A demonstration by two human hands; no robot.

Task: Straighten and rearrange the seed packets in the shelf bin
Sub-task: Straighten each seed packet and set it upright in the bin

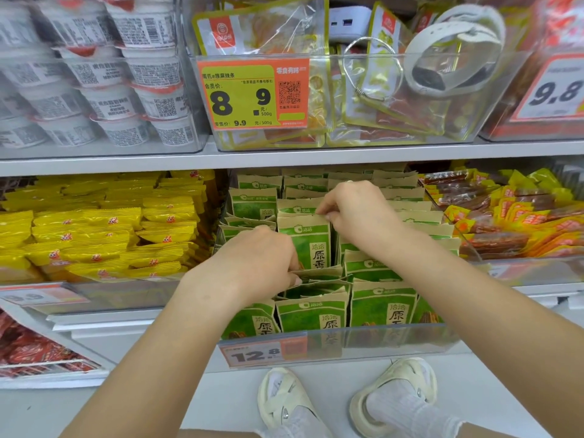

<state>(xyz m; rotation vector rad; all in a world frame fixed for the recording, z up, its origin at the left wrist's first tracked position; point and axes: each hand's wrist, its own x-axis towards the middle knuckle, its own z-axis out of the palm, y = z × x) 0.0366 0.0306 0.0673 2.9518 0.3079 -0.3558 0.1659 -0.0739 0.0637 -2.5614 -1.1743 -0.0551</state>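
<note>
Several green and tan seed packets (382, 306) stand in rows inside a clear shelf bin (395, 339) on the lower shelf. One raised packet (308, 245) stands above its neighbours in the middle row. My right hand (357, 213) pinches the top edge of that raised packet. My left hand (262, 257) reaches in from the left, with its fingers curled around the tops of the lower packets (316, 275) in front of the raised one.
A bin of yellow snack packets (104, 229) sits to the left, and one of red and yellow packets (505, 216) to the right. The shelf above holds white cups (94, 74) and a clear bin with an orange price tag (252, 93). A price label (262, 352) hangs on the seed bin's front.
</note>
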